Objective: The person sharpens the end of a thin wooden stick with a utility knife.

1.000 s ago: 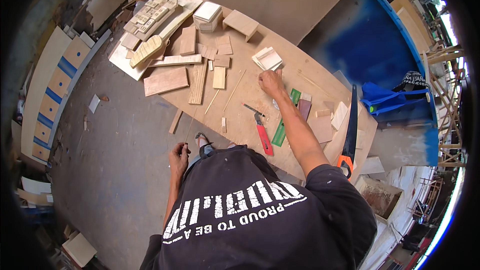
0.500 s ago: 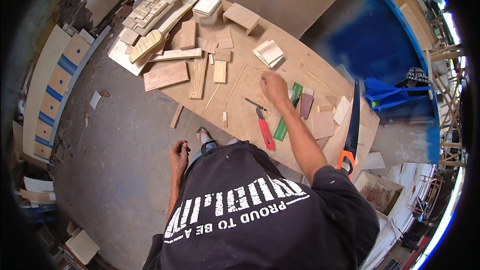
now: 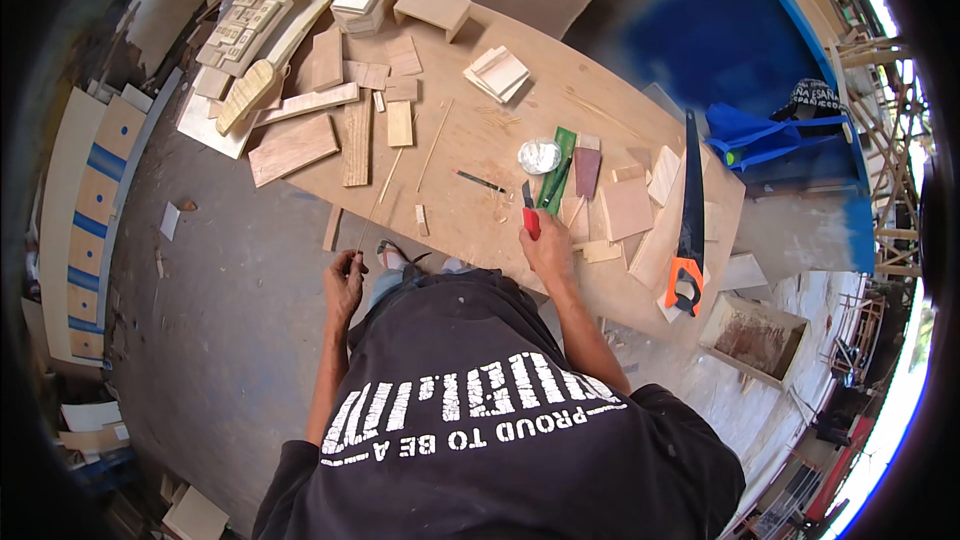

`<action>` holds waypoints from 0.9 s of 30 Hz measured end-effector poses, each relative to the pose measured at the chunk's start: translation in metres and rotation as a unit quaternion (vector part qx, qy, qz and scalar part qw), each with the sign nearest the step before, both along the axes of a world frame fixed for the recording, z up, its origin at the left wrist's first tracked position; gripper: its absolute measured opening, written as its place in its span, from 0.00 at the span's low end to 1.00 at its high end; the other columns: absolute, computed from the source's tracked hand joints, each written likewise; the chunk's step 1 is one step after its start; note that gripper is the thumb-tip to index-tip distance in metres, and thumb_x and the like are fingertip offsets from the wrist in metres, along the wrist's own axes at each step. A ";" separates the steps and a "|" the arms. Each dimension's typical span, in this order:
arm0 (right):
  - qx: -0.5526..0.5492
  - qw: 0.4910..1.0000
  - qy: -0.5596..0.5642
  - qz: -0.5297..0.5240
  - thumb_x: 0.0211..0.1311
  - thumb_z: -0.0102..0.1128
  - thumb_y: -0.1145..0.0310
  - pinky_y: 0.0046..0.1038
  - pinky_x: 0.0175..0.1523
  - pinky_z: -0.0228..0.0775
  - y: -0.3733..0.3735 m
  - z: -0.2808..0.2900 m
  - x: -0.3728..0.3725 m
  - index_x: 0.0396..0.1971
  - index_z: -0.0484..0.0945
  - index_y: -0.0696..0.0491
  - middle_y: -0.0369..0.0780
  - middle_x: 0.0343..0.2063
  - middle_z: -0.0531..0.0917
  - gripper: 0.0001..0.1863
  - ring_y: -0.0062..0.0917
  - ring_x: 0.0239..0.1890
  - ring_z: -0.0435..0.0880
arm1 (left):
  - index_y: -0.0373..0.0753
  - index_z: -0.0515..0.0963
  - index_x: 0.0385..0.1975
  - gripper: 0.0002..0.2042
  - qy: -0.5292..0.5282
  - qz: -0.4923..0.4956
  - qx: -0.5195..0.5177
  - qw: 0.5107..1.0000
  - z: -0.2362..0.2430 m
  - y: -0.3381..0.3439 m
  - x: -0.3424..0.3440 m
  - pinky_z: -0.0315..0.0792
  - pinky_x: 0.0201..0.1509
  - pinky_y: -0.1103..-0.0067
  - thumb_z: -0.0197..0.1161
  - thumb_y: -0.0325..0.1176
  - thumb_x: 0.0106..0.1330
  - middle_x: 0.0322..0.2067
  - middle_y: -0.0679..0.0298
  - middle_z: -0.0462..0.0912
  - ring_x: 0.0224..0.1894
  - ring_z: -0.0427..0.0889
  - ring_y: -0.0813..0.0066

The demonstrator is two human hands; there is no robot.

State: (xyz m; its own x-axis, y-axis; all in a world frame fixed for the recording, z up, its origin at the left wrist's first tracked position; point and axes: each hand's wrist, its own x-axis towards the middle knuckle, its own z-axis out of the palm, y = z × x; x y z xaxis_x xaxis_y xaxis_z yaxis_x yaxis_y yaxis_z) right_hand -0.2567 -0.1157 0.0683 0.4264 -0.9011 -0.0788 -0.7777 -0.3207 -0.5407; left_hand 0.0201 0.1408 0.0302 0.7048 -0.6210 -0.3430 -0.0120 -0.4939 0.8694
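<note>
My right hand point(image 3: 549, 248) is closed round a red-handled utility knife point(image 3: 530, 223), its blade pointing away over the table. In my left hand point(image 3: 343, 285), fingertips pinch a thin wooden stick point(image 3: 367, 225) beside the table's near edge. Two more thin strips point(image 3: 391, 175) point(image 3: 436, 143) lie on the tabletop, and a small pale wood piece point(image 3: 421, 220) is close to the edge. Beyond the knife are a dark pencil point(image 3: 480, 180), a round white object point(image 3: 539, 156), a green ruler-like strip point(image 3: 558, 168) and a dark red block point(image 3: 587, 170).
An orange-handled handsaw point(image 3: 690, 220) lies along the table's right side, beside flat wood pieces point(image 3: 627, 208). Wood blocks and boards point(image 3: 295, 148) crowd the left end. Stacked squares point(image 3: 496, 74) sit mid-table. A blue bag point(image 3: 765, 135) and an open box point(image 3: 755, 335) are to the right.
My right hand has come back toward me and picked up the utility knife from the table. My left hand has risen slightly, and a thin stick now shows in its fingers.
</note>
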 end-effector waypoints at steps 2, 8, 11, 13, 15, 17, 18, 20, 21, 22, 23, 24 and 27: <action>-0.013 1.000 0.026 0.009 0.56 0.66 0.67 0.45 0.47 0.75 -0.008 -0.012 -0.004 0.44 0.79 0.59 0.53 0.35 0.82 0.18 0.50 0.41 0.82 | 0.29 0.79 0.41 0.13 -0.004 -0.013 -0.006 1.000 0.005 -0.010 0.004 0.71 0.30 0.81 0.58 0.35 0.73 0.23 0.64 0.80 0.25 0.76 0.80; -0.070 0.998 -0.005 0.004 0.61 0.63 0.64 0.45 0.47 0.74 -0.005 -0.004 0.000 0.41 0.81 0.60 0.48 0.46 0.79 0.15 0.46 0.42 0.81 | 0.30 0.80 0.41 0.12 -0.030 -0.025 -0.015 0.999 0.006 -0.014 0.003 0.69 0.28 0.79 0.58 0.35 0.72 0.23 0.64 0.81 0.25 0.75 0.81; -0.103 0.994 -0.016 0.018 0.63 0.61 0.64 0.42 0.49 0.74 0.000 -0.001 -0.002 0.39 0.83 0.60 0.43 0.48 0.79 0.14 0.42 0.44 0.80 | 0.28 0.79 0.41 0.14 -0.030 -0.017 -0.002 0.999 0.004 -0.003 -0.002 0.70 0.30 0.80 0.57 0.35 0.73 0.23 0.63 0.81 0.25 0.76 0.80; -0.147 0.987 -0.017 0.059 0.63 0.60 0.64 0.41 0.50 0.73 0.004 -0.006 -0.005 0.39 0.84 0.60 0.41 0.48 0.79 0.14 0.40 0.45 0.80 | 0.28 0.79 0.41 0.14 -0.019 -0.003 0.000 1.000 0.003 0.007 -0.009 0.71 0.31 0.80 0.58 0.36 0.73 0.23 0.63 0.81 0.25 0.76 0.80; -0.130 0.989 -0.037 0.064 0.64 0.57 0.66 0.39 0.52 0.73 0.011 -0.013 -0.002 0.39 0.85 0.59 0.39 0.52 0.78 0.13 0.37 0.45 0.79 | 0.28 0.79 0.40 0.14 -0.012 0.014 0.003 1.000 0.000 0.020 -0.014 0.71 0.31 0.80 0.58 0.36 0.73 0.23 0.63 0.81 0.25 0.76 0.79; -0.112 0.990 -0.039 0.082 0.64 0.56 0.67 0.39 0.52 0.72 0.017 -0.006 -0.002 0.40 0.85 0.58 0.39 0.53 0.78 0.13 0.36 0.46 0.79 | 0.30 0.81 0.40 0.13 -0.018 0.039 0.008 0.999 -0.004 0.030 -0.021 0.70 0.31 0.78 0.58 0.36 0.72 0.23 0.63 0.82 0.26 0.77 0.79; -0.096 0.990 -0.038 0.096 0.64 0.55 0.68 0.38 0.53 0.72 0.019 -0.002 0.001 0.41 0.85 0.58 0.39 0.55 0.77 0.13 0.36 0.46 0.79 | 0.30 0.81 0.40 0.13 -0.017 0.045 0.008 0.999 -0.005 0.036 -0.023 0.70 0.30 0.80 0.59 0.37 0.72 0.23 0.63 0.82 0.25 0.76 0.80; -0.110 0.986 -0.051 0.118 0.63 0.56 0.68 0.39 0.53 0.71 0.018 -0.010 0.006 0.43 0.85 0.57 0.40 0.56 0.76 0.14 0.36 0.47 0.79 | 0.30 0.81 0.40 0.13 -0.009 0.060 0.009 0.998 -0.005 0.045 -0.026 0.70 0.30 0.80 0.59 0.37 0.72 0.23 0.64 0.82 0.25 0.76 0.81; -0.127 0.981 -0.060 0.134 0.62 0.56 0.68 0.40 0.54 0.71 0.018 -0.013 0.009 0.46 0.85 0.56 0.42 0.57 0.76 0.15 0.37 0.47 0.79 | 0.30 0.81 0.40 0.13 0.002 0.069 0.008 0.998 -0.005 0.048 -0.028 0.69 0.30 0.80 0.59 0.37 0.72 0.23 0.64 0.82 0.25 0.75 0.81; -0.125 0.981 -0.063 0.137 0.62 0.56 0.68 0.40 0.54 0.71 0.020 -0.016 0.011 0.46 0.85 0.56 0.42 0.57 0.76 0.15 0.37 0.47 0.79 | 0.30 0.81 0.41 0.13 0.009 0.076 0.003 0.997 -0.005 0.050 -0.030 0.69 0.30 0.81 0.59 0.36 0.72 0.24 0.65 0.82 0.25 0.75 0.82; -0.123 0.979 -0.051 0.152 0.62 0.56 0.69 0.40 0.55 0.69 0.020 -0.012 0.016 0.50 0.83 0.55 0.43 0.58 0.75 0.18 0.38 0.50 0.78 | 0.30 0.81 0.41 0.13 0.006 0.081 0.003 0.997 -0.004 0.050 -0.031 0.69 0.30 0.81 0.59 0.36 0.72 0.24 0.65 0.82 0.25 0.75 0.82; -0.121 0.978 -0.038 0.165 0.61 0.56 0.69 0.41 0.56 0.67 0.020 -0.008 0.020 0.54 0.81 0.54 0.44 0.59 0.75 0.21 0.38 0.52 0.77 | 0.30 0.81 0.41 0.13 0.003 0.084 -0.005 0.996 -0.002 0.049 -0.033 0.69 0.30 0.81 0.59 0.36 0.72 0.24 0.64 0.82 0.25 0.75 0.82; -0.155 0.963 -0.057 0.211 0.62 0.55 0.70 0.43 0.60 0.63 0.021 0.007 0.037 0.62 0.75 0.52 0.45 0.63 0.71 0.26 0.39 0.57 0.73 | 0.30 0.80 0.41 0.12 -0.007 0.086 -0.022 0.996 -0.003 0.049 -0.036 0.70 0.31 0.81 0.58 0.35 0.72 0.24 0.64 0.83 0.25 0.76 0.81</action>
